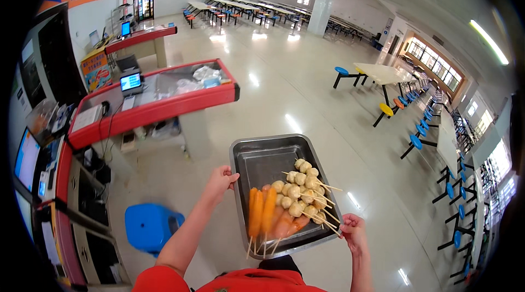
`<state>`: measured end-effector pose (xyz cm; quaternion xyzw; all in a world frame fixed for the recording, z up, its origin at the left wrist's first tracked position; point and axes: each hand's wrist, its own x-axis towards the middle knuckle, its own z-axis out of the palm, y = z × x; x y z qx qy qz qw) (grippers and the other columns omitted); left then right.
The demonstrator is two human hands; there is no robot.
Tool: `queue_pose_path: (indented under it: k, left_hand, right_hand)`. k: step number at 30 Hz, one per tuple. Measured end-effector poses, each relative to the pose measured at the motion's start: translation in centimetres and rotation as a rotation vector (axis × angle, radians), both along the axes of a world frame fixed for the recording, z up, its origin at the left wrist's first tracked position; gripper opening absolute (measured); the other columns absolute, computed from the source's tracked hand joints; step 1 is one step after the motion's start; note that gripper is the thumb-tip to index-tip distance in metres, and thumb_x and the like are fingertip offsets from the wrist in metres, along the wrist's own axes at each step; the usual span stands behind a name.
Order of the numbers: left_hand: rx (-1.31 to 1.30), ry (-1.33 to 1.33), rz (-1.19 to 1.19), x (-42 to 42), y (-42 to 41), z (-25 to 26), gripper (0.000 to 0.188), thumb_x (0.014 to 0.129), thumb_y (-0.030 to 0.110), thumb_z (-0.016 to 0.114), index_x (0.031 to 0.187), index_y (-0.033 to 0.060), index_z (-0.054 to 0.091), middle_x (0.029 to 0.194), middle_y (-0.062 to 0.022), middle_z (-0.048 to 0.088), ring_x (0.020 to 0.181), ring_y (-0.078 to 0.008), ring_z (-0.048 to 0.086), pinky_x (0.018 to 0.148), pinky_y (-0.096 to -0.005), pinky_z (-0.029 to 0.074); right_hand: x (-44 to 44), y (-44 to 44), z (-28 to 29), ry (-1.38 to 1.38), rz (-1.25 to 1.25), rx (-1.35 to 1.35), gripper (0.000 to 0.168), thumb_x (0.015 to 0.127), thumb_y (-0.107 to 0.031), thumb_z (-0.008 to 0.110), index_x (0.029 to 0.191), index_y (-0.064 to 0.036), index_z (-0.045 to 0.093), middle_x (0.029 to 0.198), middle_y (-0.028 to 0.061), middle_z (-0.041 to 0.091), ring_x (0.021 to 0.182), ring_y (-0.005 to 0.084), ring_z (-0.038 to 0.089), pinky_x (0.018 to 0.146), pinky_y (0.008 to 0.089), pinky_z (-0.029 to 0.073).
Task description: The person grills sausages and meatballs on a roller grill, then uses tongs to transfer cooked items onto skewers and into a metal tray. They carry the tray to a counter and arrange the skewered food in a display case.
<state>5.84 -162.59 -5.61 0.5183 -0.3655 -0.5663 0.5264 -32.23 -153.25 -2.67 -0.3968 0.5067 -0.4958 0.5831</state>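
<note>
A dark metal tray point(266, 148) is held up in front of my body, over the tiled floor. My left hand point(223, 181) grips its left rim, thumb on top. On the right rim, near the lower corner, my right hand point(352, 228) is closed. Several skewers of pale round balls point(305, 185) lie heaped on the tray's right half, their sticks pointing to the lower right. Orange sausages on sticks point(256, 214) lie side by side at the lower left, with pinkish sausages point(283, 226) beside them. Some stick ends reach over the near rim.
A red-edged counter point(156, 111) with a small screen and plastic bags stands at left. A blue plastic stool point(147, 226) is near my left arm. Monitors point(26, 158) stand at far left. Dining tables point(383, 74) with attached round stools point(386, 109) line the right, and a pillar point(322, 9) rises behind.
</note>
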Motion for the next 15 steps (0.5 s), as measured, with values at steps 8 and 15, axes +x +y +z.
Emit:
queue_pose_path:
  k: [8,15]
  left_hand:
    - [-0.055,0.029,0.165,-1.4,-28.8,0.6,0.017,0.075,0.006,0.057,0.063,0.0085,0.045,0.058,0.0028,0.045,0.051,-0.0072,0.045,0.047,-0.0209,0.036]
    - [-0.045,0.0,0.487,4.5,-47.8,2.1,0.02,0.074,0.005,0.058,0.063,0.0104,0.042,0.058,0.002,0.043,0.049,-0.0092,0.043,0.045,-0.0222,0.037]
  right_hand:
    - [-2.0,-35.0,-0.1,0.024,0.13,-0.01,0.021,0.066,0.013,0.05,0.083,0.002,0.053,0.067,0.006,0.056,0.048,0.0108,0.048,0.04,0.0227,0.04]
    - [4.9,-67.9,1.3,-0.032,0.459,0.021,0.016,0.068,0.01,0.049,0.082,0.003,0.053,0.064,0.0048,0.054,0.047,0.0095,0.049,0.042,0.0211,0.039]
